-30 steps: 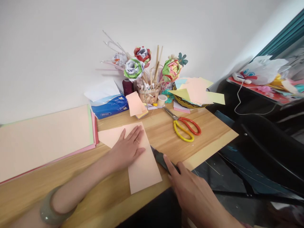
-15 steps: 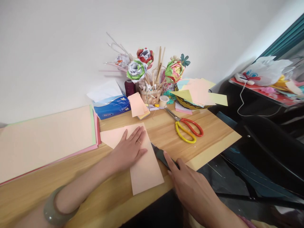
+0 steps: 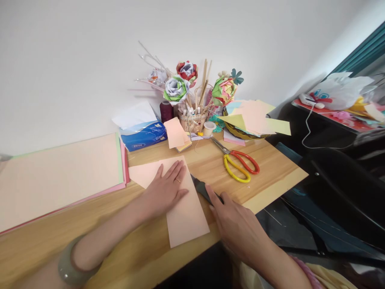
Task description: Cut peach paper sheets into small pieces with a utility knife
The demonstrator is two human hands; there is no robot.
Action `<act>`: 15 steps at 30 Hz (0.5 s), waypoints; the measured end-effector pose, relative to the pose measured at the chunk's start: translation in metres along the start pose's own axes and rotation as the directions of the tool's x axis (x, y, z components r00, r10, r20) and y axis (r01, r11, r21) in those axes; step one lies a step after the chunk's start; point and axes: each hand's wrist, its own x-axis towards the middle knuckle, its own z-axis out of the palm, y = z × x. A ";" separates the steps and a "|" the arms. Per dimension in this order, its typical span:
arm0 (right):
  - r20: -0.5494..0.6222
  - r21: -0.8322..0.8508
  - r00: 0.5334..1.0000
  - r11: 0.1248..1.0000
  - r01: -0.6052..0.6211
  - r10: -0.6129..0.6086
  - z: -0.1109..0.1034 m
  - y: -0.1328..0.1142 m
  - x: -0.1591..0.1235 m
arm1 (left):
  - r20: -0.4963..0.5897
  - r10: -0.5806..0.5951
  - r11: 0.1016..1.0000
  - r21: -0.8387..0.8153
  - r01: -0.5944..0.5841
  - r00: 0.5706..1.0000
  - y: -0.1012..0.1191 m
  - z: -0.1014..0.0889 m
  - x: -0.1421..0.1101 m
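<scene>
A pink sheet of paper [image 3: 190,218] lies folded on the wooden table, a pointed flap [image 3: 140,172] showing at its left. My left hand [image 3: 168,185] is spread flat on the sheet, fingers stretched out and slightly apart. In my right hand [image 3: 233,218] is a dark-handled knife [image 3: 205,192], the index finger laid along the top of its handle. The knife's blade meets the right edge of the paper, level with my left fingers; its tip is partly hidden there. Scissors [image 3: 237,164] with one red and one yellow handle lie open to the right.
A stack of large coloured sheets [image 3: 66,172] is at the left. Along the wall stand a blue tissue pack [image 3: 144,136], a pot [image 3: 194,122] with paper flowers and sticks, and a basket [image 3: 237,132] heaped with paper pieces. A black chair [image 3: 345,192] stands beyond the table's right edge.
The knife and my right hand have shifted a little up and left along the paper's edge. My left hand stays pressed on the sheet. The whole view has moved slightly.
</scene>
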 end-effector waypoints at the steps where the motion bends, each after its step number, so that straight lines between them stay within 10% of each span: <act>1: 0.001 0.001 1.000 1.000 -0.001 0.001 -0.001 0.000 0.002 | 0.003 0.000 1.000 0.001 0.000 1.000 0.000 0.000 0.000; 15: -0.022 0.001 1.000 1.000 -0.013 0.013 -0.009 0.000 0.029 | 0.003 -0.005 1.000 0.001 0.005 1.000 0.001 0.000 0.000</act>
